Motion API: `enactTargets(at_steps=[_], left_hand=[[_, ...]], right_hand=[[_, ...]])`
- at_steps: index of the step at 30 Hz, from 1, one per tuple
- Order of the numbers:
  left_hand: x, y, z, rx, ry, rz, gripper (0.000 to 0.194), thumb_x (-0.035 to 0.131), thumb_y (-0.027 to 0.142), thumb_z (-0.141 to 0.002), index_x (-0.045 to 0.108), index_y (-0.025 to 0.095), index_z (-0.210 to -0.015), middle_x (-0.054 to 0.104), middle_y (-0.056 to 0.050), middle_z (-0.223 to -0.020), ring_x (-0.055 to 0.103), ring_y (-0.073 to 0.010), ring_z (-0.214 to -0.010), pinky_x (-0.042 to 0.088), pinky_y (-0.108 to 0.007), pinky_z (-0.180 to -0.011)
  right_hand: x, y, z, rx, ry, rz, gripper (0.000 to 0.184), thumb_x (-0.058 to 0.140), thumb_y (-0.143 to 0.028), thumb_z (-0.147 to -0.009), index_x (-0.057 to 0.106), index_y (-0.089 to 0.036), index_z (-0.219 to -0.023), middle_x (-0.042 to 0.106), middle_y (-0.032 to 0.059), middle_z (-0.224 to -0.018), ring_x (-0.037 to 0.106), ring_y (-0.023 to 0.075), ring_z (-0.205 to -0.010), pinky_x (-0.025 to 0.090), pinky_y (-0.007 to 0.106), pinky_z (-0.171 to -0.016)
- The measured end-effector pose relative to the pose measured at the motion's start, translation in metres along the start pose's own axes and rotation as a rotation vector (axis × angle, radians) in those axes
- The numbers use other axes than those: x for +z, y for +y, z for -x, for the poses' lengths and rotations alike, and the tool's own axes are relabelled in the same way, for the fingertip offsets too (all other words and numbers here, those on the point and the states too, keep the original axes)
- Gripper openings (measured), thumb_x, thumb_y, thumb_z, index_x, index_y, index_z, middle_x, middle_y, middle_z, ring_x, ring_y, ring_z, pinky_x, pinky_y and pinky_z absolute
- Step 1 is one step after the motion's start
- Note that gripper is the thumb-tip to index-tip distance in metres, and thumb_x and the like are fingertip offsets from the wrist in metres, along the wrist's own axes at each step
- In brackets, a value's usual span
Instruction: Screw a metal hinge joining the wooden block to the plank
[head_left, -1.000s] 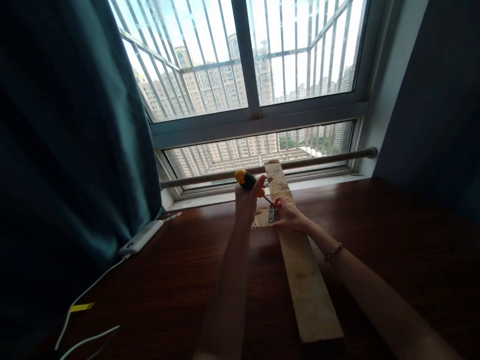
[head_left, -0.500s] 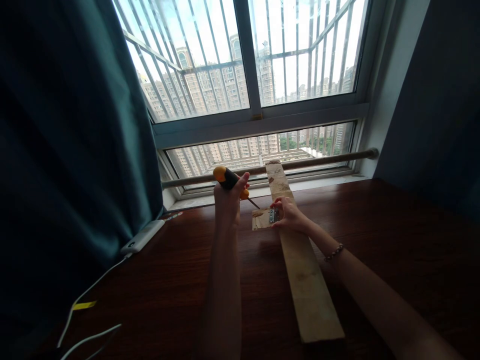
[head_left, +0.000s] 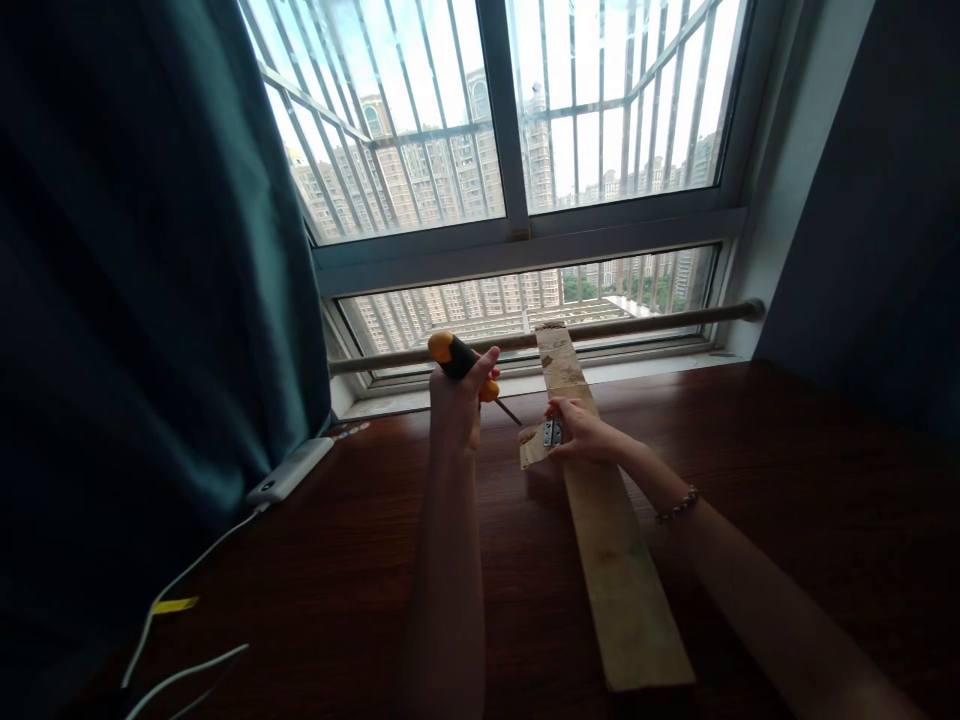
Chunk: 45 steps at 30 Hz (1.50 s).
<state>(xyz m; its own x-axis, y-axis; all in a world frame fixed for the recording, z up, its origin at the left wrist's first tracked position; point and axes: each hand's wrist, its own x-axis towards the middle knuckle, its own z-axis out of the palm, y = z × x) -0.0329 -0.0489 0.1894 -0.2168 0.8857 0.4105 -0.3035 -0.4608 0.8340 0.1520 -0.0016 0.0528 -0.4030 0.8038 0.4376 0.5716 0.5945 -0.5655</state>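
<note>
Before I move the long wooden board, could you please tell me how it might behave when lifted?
The board is probably stiff, as it looks straight. Its long, narrow shape could make it tip if raised off-centre. The rough patches at its far end might snag.

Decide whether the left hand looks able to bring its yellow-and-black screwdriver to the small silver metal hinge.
Probably yes: the left hand holds the screwdriver with its tip near the hinge and nothing visible between; the right hand leaves that side uncovered.

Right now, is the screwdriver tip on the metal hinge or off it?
Off: the screwdriver ends short of the metal hinge, leaving a visible gap.
</note>
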Motion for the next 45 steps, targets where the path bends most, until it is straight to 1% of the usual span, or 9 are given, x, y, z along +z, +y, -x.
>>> enactTargets(at_steps=[2,5,8,11,13,19,23,30,45], left_hand=[[0.001,-0.001,0.000,-0.010,0.008,0.019,0.029,0.075,0.026,-0.052,0.052,0.014,-0.065,0.049,0.005,-0.050,0.053,-0.0086,-0.049,0.042,-0.021,-0.049],[0.001,-0.005,-0.003,-0.051,0.006,0.063,0.030,0.075,0.023,-0.050,0.051,0.015,-0.067,0.050,0.006,-0.051,0.053,-0.0086,-0.050,0.042,-0.021,-0.049],[-0.001,-0.011,-0.007,-0.111,-0.013,0.092,0.032,0.075,0.022,-0.049,0.051,0.015,-0.069,0.050,0.006,-0.051,0.053,-0.0089,-0.051,0.042,-0.021,-0.049],[-0.002,-0.014,-0.009,-0.148,-0.036,0.121,0.033,0.075,0.021,-0.049,0.051,0.015,-0.070,0.051,0.006,-0.052,0.053,-0.0085,-0.051,0.042,-0.021,-0.050],[-0.002,-0.015,-0.009,-0.151,-0.049,0.132,0.032,0.075,0.021,-0.050,0.051,0.014,-0.070,0.051,0.006,-0.051,0.053,-0.0083,-0.051,0.042,-0.021,-0.052],[0.005,-0.021,-0.007,-0.165,-0.036,0.193,0.031,0.075,0.019,-0.051,0.051,0.014,-0.069,0.051,0.005,-0.052,0.053,-0.0086,-0.053,0.041,-0.020,-0.052],[0.014,-0.029,-0.004,-0.134,-0.025,0.253,0.029,0.074,0.019,-0.052,0.051,0.015,-0.070,0.052,0.004,-0.055,0.053,-0.0078,-0.055,0.040,-0.019,-0.053],[0.027,-0.044,0.002,-0.103,-0.049,0.228,0.025,0.071,0.019,-0.056,0.051,0.015,-0.069,0.053,0.004,-0.057,0.053,-0.0071,-0.055,0.039,-0.019,-0.054],[0.027,-0.049,0.002,-0.100,-0.085,0.098,0.023,0.070,0.022,-0.056,0.051,0.015,-0.067,0.054,0.003,-0.054,0.051,-0.0085,-0.052,0.037,-0.020,-0.048]], right_hand=[[-0.003,0.000,0.001,-0.006,0.001,-0.015,0.079,0.078,-0.032,-0.052,0.042,-0.017,-0.120,0.055,0.0097,-0.110,0.044,0.0268,-0.109,0.038,0.041,-0.094],[-0.006,0.002,0.006,0.005,0.105,0.010,0.075,0.080,-0.035,-0.051,0.049,-0.017,-0.116,0.052,0.0113,-0.114,0.042,0.0281,-0.112,0.037,0.042,-0.096],[-0.008,0.007,0.013,0.030,0.196,0.057,0.059,0.079,-0.040,-0.051,0.060,-0.018,-0.102,0.052,0.0106,-0.112,0.042,0.0287,-0.110,0.037,0.043,-0.096],[-0.009,0.011,0.020,0.012,0.214,0.036,0.043,0.078,-0.040,-0.055,0.066,-0.021,-0.093,0.054,0.0076,-0.108,0.045,0.0262,-0.107,0.039,0.041,-0.095],[-0.008,0.013,0.022,-0.015,0.233,0.013,0.040,0.077,-0.039,-0.057,0.068,-0.023,-0.092,0.055,0.0067,-0.107,0.046,0.0252,-0.106,0.040,0.040,-0.094],[-0.009,0.015,0.023,-0.070,0.240,-0.031,0.038,0.076,-0.037,-0.060,0.069,-0.026,-0.095,0.060,0.0060,-0.104,0.048,0.0246,-0.105,0.040,0.040,-0.093],[-0.010,0.015,0.023,-0.093,0.226,-0.047,0.036,0.075,-0.035,-0.061,0.069,-0.027,-0.096,0.061,0.0053,-0.104,0.048,0.0243,-0.104,0.040,0.040,-0.093],[-0.010,0.013,0.023,-0.085,0.219,-0.046,0.035,0.075,-0.035,-0.063,0.069,-0.026,-0.096,0.062,0.0047,-0.101,0.047,0.0233,-0.103,0.039,0.039,-0.094],[-0.012,0.011,0.024,-0.073,0.204,-0.053,0.032,0.074,-0.036,-0.063,0.070,-0.027,-0.094,0.063,0.0039,-0.100,0.048,0.0231,-0.102,0.040,0.039,-0.093]])
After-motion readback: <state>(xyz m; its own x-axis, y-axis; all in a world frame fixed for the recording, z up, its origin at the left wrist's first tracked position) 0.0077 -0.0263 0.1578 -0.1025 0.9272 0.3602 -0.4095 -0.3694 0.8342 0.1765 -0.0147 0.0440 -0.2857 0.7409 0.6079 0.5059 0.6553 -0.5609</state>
